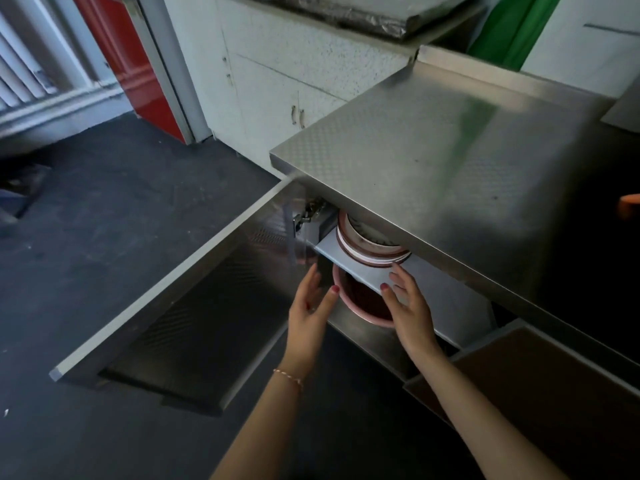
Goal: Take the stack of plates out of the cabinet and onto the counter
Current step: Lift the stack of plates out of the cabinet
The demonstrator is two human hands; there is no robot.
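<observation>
A stack of white plates with brown rims (367, 244) sits on the upper shelf (349, 266) inside the open steel cabinet, partly hidden under the counter edge. The steel counter (450, 147) spreads above it. My left hand (311, 303) is open in front of the shelf, below and left of the stack. My right hand (407, 303) is open too, its fingertips just below the stack's front edge, not touching it. Neither hand holds anything.
A pink bowl (346, 299) sits on the lower level between my hands. The cabinet's left door (180, 306) swings wide open to the left; another door (540, 375) stands open at the right. White cabinets (277, 74) stand behind, over dark floor.
</observation>
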